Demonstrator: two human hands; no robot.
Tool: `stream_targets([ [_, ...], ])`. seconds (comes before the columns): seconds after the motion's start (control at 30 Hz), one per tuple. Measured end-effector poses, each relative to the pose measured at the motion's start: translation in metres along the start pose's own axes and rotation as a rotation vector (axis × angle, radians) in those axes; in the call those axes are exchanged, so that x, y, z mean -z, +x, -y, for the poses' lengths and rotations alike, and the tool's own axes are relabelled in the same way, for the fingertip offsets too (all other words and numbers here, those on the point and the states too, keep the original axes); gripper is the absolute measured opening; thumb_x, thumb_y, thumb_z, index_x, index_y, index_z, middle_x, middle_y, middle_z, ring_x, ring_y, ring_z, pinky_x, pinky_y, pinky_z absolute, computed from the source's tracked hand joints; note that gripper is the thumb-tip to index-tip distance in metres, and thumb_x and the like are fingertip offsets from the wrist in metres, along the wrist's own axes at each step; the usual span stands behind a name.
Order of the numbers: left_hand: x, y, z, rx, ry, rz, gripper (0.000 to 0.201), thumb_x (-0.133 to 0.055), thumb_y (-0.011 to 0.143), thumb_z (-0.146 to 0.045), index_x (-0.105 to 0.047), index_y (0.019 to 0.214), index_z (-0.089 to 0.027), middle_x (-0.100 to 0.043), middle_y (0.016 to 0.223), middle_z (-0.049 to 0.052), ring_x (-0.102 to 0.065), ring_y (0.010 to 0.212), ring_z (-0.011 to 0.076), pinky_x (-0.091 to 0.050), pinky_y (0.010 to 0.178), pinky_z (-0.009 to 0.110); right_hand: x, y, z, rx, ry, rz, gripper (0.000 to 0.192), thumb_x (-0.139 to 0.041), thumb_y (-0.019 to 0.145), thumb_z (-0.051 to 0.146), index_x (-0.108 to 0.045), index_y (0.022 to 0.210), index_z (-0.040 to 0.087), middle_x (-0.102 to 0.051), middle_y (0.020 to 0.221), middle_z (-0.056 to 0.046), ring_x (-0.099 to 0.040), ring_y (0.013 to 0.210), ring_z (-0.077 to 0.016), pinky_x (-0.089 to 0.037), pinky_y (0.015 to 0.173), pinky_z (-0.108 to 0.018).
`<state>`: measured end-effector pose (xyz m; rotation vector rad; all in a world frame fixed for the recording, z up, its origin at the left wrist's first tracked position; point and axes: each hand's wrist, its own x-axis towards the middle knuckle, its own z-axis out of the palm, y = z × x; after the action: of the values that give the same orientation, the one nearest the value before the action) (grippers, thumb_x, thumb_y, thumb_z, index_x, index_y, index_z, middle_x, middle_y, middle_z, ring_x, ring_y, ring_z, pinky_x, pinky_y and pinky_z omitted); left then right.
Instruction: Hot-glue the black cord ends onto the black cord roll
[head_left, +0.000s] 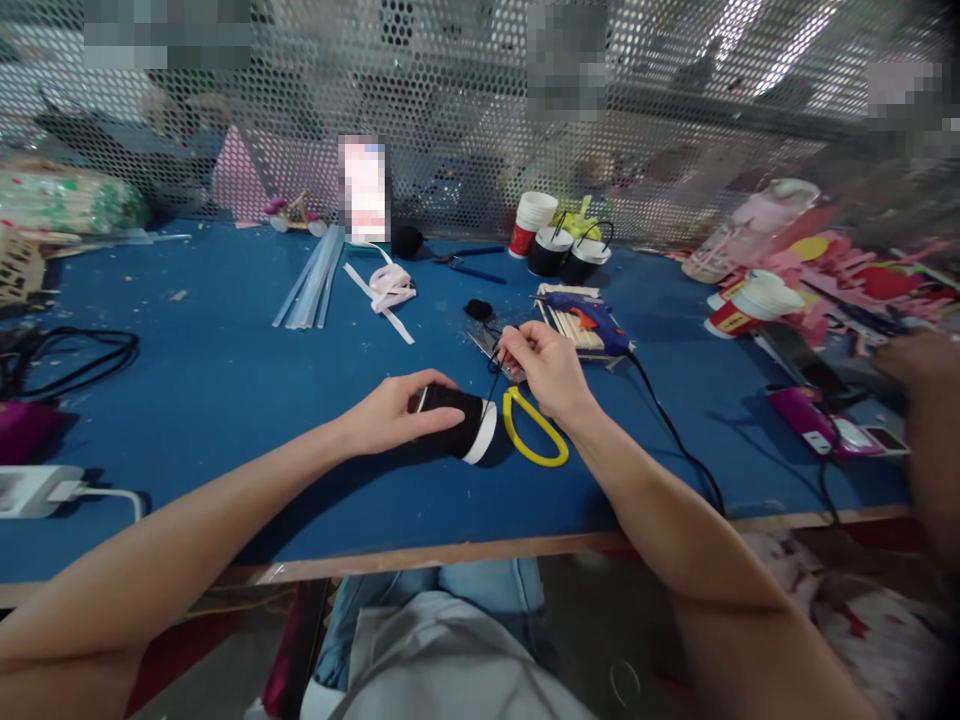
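Observation:
My left hand (409, 412) is wrapped round a paper cup (452, 420) that lies on its side, its wall covered in black cord and its white rim turned to the right. Between thumb and fingers, my right hand (544, 365) pinches a thin black cord (493, 382) just above the cup's rim. The cord runs down towards the cup. A yellow scissors handle (536, 430) lies below my right hand; I cannot see the blades clearly. Behind that hand are a small black bundle of cord (479, 310) and a clear plastic wrapper (486, 343).
A blue glue gun (589, 315) rests on wooden sticks (562, 322), its cable trailing forward. Further back stand black-wrapped cups (585, 262), pliers (472, 264), white ribbon (390, 288), clear glue sticks (311, 280) and a phone (365, 190). At right is another person's arm (934, 420).

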<state>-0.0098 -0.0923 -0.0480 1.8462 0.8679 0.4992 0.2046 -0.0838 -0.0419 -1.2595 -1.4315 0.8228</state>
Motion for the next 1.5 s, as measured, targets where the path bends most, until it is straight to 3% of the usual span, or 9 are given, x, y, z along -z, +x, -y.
stream_targets([
  [0.27,-0.002,-0.004,-0.005,-0.120,0.127,-0.002,0.043,-0.058,0.079,-0.045,-0.054,0.111,-0.016,-0.062,0.095,0.004,-0.058,0.077,0.0151,-0.047,0.064,0.024,-0.004,-0.003,0.001,-0.001,-0.086,0.043,0.032,-0.053,0.081,0.047,-0.051,0.067,0.018,-0.059,0.061,-0.001,-0.051,0.053,-0.0089,-0.042,0.052,-0.023],
  [0.53,-0.002,-0.005,-0.003,-0.343,0.202,-0.096,0.045,-0.064,0.076,-0.039,-0.053,0.113,-0.016,-0.060,0.104,0.008,-0.059,0.087,0.0174,-0.048,0.073,0.026,-0.006,-0.007,0.005,-0.027,-0.142,0.122,0.032,-0.054,0.081,0.046,-0.054,0.067,0.017,-0.059,0.061,-0.001,-0.052,0.053,-0.0099,-0.042,0.054,-0.025],
  [0.97,-0.004,-0.002,0.000,-0.596,0.250,-0.178,0.047,-0.068,0.074,-0.031,-0.050,0.114,-0.017,-0.057,0.108,0.011,-0.055,0.103,0.0222,-0.046,0.089,0.038,-0.007,-0.012,0.011,-0.013,-0.214,0.185,0.029,-0.053,0.081,0.040,-0.053,0.064,0.017,-0.058,0.060,0.000,-0.047,0.052,-0.0099,-0.036,0.054,-0.026],
  [1.5,-0.008,0.001,0.007,-0.589,0.315,-0.189,0.046,-0.067,0.077,-0.029,-0.048,0.118,-0.019,-0.050,0.120,0.014,-0.049,0.114,0.0244,-0.042,0.096,0.044,-0.004,-0.011,0.006,0.083,-0.272,0.156,0.030,-0.054,0.081,0.041,-0.050,0.063,0.018,-0.052,0.060,0.001,-0.047,0.058,-0.0114,-0.036,0.058,-0.026],
])
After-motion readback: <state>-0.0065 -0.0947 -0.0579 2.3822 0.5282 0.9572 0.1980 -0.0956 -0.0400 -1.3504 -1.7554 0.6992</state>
